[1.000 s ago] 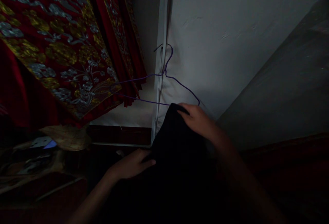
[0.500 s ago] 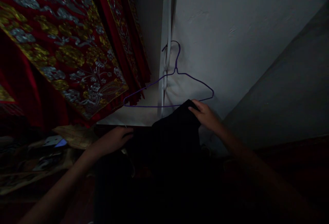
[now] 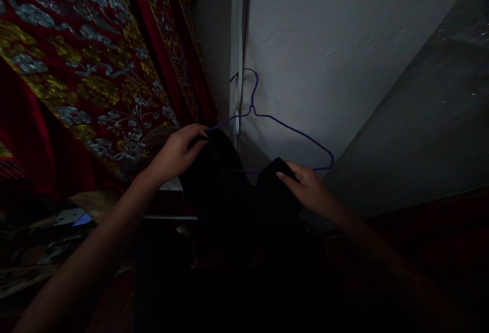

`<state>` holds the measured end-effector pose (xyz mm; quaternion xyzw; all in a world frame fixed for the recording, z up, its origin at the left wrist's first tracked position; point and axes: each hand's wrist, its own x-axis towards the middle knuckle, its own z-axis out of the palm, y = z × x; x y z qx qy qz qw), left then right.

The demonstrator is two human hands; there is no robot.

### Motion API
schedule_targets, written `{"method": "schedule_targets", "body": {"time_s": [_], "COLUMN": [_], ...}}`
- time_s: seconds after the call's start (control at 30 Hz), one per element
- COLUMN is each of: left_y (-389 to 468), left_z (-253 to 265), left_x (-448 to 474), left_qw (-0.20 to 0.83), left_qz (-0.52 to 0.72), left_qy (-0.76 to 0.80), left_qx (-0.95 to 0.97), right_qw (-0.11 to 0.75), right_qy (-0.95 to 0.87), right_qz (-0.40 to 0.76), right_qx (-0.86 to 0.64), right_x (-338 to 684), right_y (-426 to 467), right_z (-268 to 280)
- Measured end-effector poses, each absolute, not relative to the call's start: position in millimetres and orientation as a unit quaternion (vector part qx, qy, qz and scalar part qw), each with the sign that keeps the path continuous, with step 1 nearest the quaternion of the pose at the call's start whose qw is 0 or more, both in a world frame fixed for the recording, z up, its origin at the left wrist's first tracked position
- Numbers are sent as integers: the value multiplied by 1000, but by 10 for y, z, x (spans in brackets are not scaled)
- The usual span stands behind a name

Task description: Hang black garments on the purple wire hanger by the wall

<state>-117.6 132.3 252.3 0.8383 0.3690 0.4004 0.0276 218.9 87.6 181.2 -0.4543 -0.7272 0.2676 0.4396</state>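
A purple wire hanger [image 3: 294,129] hangs by its hook from a pale cord against the wall. My left hand [image 3: 179,149] is closed on a black garment [image 3: 221,185], holding one part of it up over the hanger's left shoulder. Lower and to the right, my right hand [image 3: 305,183] pinches another part of the same garment near the hanger's bottom bar. The bar's right end shows just past my right fingers. Darkness hides the garment's lower part, and I cannot tell its exact kind.
Red cloth [image 3: 99,88] embroidered in gold and silver hangs at the left. A pale cord [image 3: 240,27] runs down the wall corner, with a grey-white wall [image 3: 305,43] to its right. Papers and other clutter [image 3: 72,217] lie at the lower left.
My left hand has risen, bringing its part of the black garment up to the hanger's left arm, which it now covers. My right hand keeps its hold, slightly lower in view.
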Motion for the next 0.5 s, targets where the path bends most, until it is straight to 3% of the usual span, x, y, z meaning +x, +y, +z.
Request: {"method": "schedule_targets", "body": {"time_s": [0.13, 0.3, 0.37, 0.43, 0.5], "left_y": [1424, 1383, 1370, 1394, 1451], "left_z": [2584, 2688, 2731, 2739, 2703], "left_x": [-1042, -982, -979, -1023, -1103], "left_qw": [11, -17, -31, -44, -35], "left_qz": [389, 315, 305, 334, 376], "left_qy": [370, 364, 370, 391, 430], "left_qx": [844, 876, 877, 856, 820], "right_qw": [446, 530, 515, 480, 538], "right_qy": [-714, -625, -617, -610, -568], "right_qz": [187, 17, 64, 195, 282], "right_qx": [-506, -574, -592, -600, -556], "right_x": [2316, 2878, 3062, 3136, 3076], "right_y": [842, 1042, 1145, 1216, 1250], "right_z": [1815, 2111, 2276, 2395, 2435]}}
